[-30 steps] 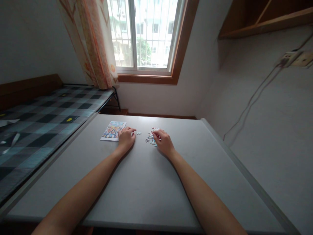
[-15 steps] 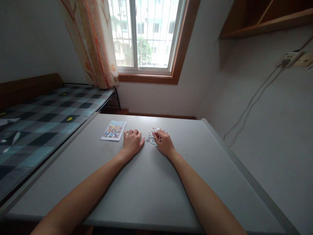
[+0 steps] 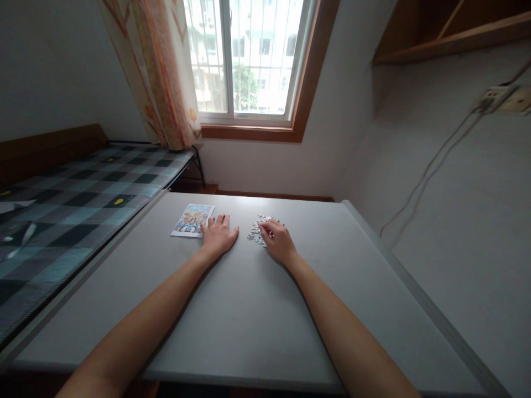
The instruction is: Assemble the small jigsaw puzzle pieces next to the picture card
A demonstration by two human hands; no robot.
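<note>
A small pile of jigsaw pieces (image 3: 256, 236) lies on the white table (image 3: 249, 326). My right hand (image 3: 279, 241) rests over the right side of the pile and covers part of it. Its thumb and fingers are pinched together; whatever may be between them is too small to make out. To the left, my left hand (image 3: 219, 235) lies palm down on the tabletop, fingers spread, holding nothing. Its fingertips reach the right edge of a colourful picture card (image 3: 188, 220) and overlap it in view.
A bed with a checked cover (image 3: 91, 193) runs along the table's left side. Beyond the far edge are a window (image 3: 265, 61) and a patterned curtain (image 3: 161, 72). On the right wall, a cable (image 3: 423, 177) hangs from a socket, below a wooden shelf (image 3: 456, 47).
My left hand has shifted left toward the picture card, and its fingers have spread from a more curled shape. My right hand has stayed at the pile.
</note>
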